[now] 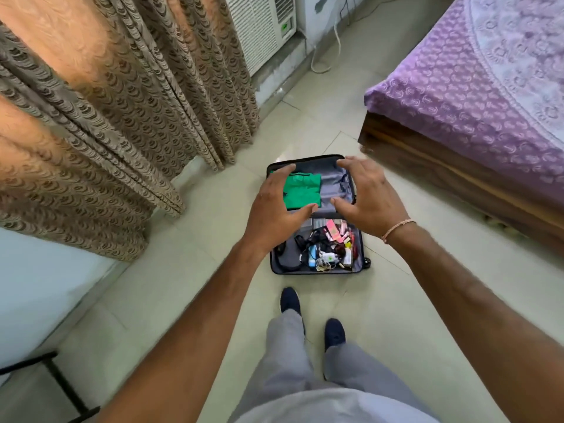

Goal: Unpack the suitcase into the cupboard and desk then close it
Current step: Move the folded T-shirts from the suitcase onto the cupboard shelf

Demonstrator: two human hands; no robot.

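Observation:
A dark suitcase [359, 254] lies wide open on the tiled floor ahead of my feet. Its far half holds a folded green garment [302, 190] beside bare grey lining. The near half is packed with several small items [323, 251]: cables, chargers, pink packets and dark gadgets. My left hand [271, 209] is stretched out above the left side of the case, fingers spread and holding nothing. Above the right side hovers my right hand [366, 196], also spread and empty, with a thread band on its wrist. Both hands are in the air, well above the case.
Patterned brown curtains [116, 117] hang at the left. A bed [476, 111] with a purple cover and wooden frame stands at the right. A white air cooler [262, 29] sits at the back. A black metal frame [55, 380] shows at the bottom left.

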